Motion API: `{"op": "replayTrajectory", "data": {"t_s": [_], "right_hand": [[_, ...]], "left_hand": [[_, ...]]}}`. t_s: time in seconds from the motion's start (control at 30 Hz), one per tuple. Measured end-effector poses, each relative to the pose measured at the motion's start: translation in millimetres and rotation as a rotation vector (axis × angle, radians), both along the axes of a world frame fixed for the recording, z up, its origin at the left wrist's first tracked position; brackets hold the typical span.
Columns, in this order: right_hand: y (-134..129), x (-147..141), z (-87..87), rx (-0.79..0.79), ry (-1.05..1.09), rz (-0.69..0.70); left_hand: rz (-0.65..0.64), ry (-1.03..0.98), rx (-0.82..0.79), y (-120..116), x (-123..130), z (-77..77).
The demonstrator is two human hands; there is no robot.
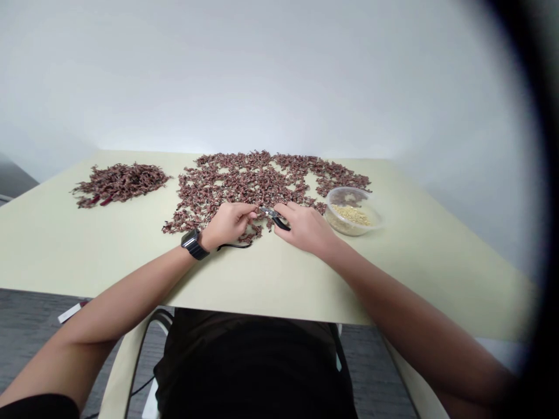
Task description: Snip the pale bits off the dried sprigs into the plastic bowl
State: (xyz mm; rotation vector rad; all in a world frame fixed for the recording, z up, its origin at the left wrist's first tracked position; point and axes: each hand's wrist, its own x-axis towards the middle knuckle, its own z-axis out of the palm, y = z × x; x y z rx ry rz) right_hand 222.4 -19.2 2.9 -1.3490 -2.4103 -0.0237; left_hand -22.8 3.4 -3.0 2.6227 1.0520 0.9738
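Note:
My right hand (302, 226) is closed around small pliers (275, 216) with black handles and metal jaws. The jaws point left, toward the fingertips of my left hand (232, 222), which are pinched together right beside them. Whatever the left fingers hold is too small to make out against the pile. Both hands are over the near edge of a wide spread of small reddish-brown pieces (236, 180) with dark bits among them. A black cord or strap (236, 245) lies on the table by the left wrist, below a black watch (194, 243).
Right of my right hand stands a clear round plastic tub (345, 226) with small golden bits inside. A separate heap of reddish-brown pieces (124, 181) lies on the left of the pale yellow table (419, 256). A white wall (244, 75) rises behind it.

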Motion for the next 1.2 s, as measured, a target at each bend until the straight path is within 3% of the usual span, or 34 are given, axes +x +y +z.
{"op": "replayTrajectory", "data": {"t_s": [0.3,0.63,0.73,0.83,0.93,1.2], "right_hand": [[-3.2,-1.3,2.7,-0.028,0.023,0.014],[4.9,0.4,3.4,-0.489,0.385,0.211],[4.8,-0.7,2.2,-0.440,0.369,0.165],[3.0,-0.9,-0.8,-0.255,0.289,0.083],[2.2,0.5,-1.6,-0.144,0.238,0.087],[2.5,0.0,0.3,-0.180,0.249,0.097]], "left_hand": [[-0.003,-0.025,0.003,0.6,-0.4,-2.2],[-0.029,-0.060,-0.008,-2.2,1.3,0.1],[-0.021,-0.065,-0.037,-3.2,2.4,1.6],[-0.010,-0.063,-0.055,-3.5,3.0,2.5],[-0.001,-0.064,-0.065,-3.7,3.2,3.2],[-0.010,-0.061,-0.059,-4.8,3.8,4.8]]}}
